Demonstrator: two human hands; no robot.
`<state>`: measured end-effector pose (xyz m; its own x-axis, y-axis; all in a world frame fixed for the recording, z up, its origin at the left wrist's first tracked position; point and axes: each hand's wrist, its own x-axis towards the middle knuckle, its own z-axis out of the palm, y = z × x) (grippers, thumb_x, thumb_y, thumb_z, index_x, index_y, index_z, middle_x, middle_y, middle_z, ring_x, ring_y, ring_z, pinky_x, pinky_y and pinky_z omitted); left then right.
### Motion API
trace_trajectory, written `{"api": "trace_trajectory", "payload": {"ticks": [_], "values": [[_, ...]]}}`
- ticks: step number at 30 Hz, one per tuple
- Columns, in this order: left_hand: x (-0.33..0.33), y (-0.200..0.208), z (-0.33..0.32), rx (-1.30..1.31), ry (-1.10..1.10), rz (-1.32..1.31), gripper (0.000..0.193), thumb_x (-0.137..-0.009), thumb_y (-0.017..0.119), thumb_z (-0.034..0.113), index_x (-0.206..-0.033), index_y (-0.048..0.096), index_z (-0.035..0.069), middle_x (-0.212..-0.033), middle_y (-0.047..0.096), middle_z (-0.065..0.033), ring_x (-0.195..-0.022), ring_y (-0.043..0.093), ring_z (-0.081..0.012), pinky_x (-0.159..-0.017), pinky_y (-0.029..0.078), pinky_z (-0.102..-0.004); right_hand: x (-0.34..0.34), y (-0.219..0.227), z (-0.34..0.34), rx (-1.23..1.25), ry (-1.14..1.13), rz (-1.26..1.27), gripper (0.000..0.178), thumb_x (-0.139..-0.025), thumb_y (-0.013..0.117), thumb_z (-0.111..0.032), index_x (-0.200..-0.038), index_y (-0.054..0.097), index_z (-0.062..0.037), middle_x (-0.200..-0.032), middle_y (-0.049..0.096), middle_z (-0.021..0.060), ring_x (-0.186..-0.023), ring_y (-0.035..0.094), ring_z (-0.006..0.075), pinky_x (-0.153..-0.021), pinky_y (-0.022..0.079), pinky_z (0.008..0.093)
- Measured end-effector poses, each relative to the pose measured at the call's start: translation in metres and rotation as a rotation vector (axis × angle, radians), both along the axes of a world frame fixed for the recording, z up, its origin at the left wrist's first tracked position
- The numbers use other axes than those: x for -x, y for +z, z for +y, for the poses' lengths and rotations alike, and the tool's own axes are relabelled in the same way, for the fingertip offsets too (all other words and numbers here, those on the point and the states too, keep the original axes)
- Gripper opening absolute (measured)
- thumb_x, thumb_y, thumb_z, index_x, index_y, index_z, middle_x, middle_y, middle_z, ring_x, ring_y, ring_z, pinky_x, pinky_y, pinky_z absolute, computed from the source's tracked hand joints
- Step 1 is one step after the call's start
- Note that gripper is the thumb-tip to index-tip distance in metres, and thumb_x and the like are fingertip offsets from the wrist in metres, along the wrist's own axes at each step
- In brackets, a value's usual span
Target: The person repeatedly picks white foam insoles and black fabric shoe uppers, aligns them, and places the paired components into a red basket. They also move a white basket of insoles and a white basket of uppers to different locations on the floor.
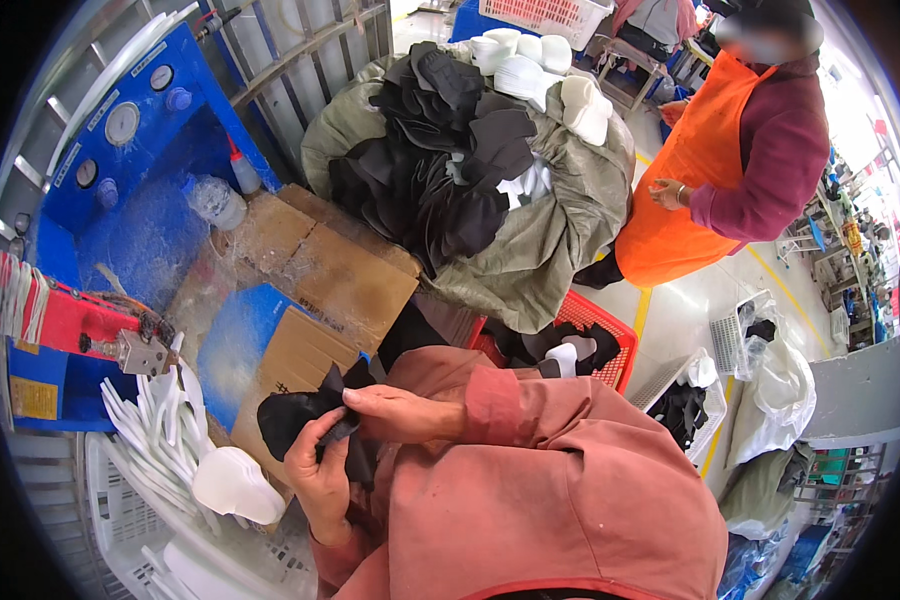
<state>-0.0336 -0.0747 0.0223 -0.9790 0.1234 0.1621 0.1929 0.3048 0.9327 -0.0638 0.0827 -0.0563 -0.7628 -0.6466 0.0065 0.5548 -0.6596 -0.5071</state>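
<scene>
A limp, dark piece of black fabric (288, 412) is held in front of my body, bent and partly folded. My left hand (320, 478) pinches its lower edge between thumb and fingers. From the right, my right hand (402, 412) closes on the same piece with the thumb on top; its fingertips are partly hidden. Just beyond lies a flattened cardboard sheet (355, 275) on the work surface, dusted with white residue. White flat sole-shaped pieces (235, 485) and long white strips (155, 430) sit beside my left hand.
A blue machine (135, 215) with gauges and a red arm (65, 315) stands at left. A large sack (530, 270) piled with black pieces (440, 150) is ahead. Beside it are a red crate (625, 365) and a person in an orange apron (685, 170). A white basket (120, 510) is lower left.
</scene>
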Motion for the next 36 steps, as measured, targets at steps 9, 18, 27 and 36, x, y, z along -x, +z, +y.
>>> {"api": "trace_trajectory", "payload": {"ticks": [9, 18, 27, 36], "values": [[-0.004, -0.015, -0.003, -0.279, 0.119, -0.178, 0.017, -0.094, 0.070, 0.005, -0.109, 0.071, -0.004, -0.103, 0.073, -0.0067, -0.096, 0.064, -0.0127, -0.090, 0.050, -0.0263, 0.002, -0.013, -0.010, 0.078, 0.016, -0.048, 0.052, -0.109, 0.046, -0.047, -0.130, 0.057, -0.0012, -0.128, 0.061, 0.0079, -0.118, 0.058, 0.0190, -0.103, 0.048, 0.0384], [-0.005, -0.011, -0.022, -0.298, 0.256, -0.089, 0.018, -0.090, 0.066, 0.003, -0.106, 0.071, -0.004, -0.102, 0.072, -0.0066, -0.093, 0.065, -0.0137, -0.088, 0.050, -0.0263, 0.018, -0.006, -0.041, 0.235, 0.113, 0.056, 0.060, -0.108, 0.043, -0.051, -0.143, 0.047, -0.0037, -0.141, 0.053, 0.0091, -0.131, 0.051, 0.0220, -0.115, 0.038, 0.0429], [-0.004, -0.010, -0.031, -0.322, 0.335, -0.099, 0.022, -0.094, 0.060, 0.018, -0.104, 0.067, -0.001, -0.102, 0.065, -0.0066, -0.092, 0.061, -0.0173, -0.083, 0.051, -0.0295, 0.031, 0.021, -0.054, 0.175, 0.181, 0.118, 0.071, -0.105, 0.045, -0.060, -0.137, 0.057, 0.0026, -0.140, 0.059, 0.0091, -0.123, 0.055, 0.0200, -0.110, 0.042, 0.0361], [-0.008, -0.006, -0.009, 0.151, 0.128, 0.164, 0.017, -0.096, 0.067, 0.010, -0.104, 0.071, -0.005, -0.100, 0.067, -0.0110, -0.093, 0.063, -0.0227, -0.086, 0.050, -0.0323, 0.040, 0.008, -0.055, -0.041, -0.070, 0.213, 0.064, -0.103, 0.046, -0.063, -0.128, 0.062, -0.0063, -0.114, 0.061, 0.0024, -0.103, 0.052, 0.0128, -0.093, 0.046, 0.0307]]}}
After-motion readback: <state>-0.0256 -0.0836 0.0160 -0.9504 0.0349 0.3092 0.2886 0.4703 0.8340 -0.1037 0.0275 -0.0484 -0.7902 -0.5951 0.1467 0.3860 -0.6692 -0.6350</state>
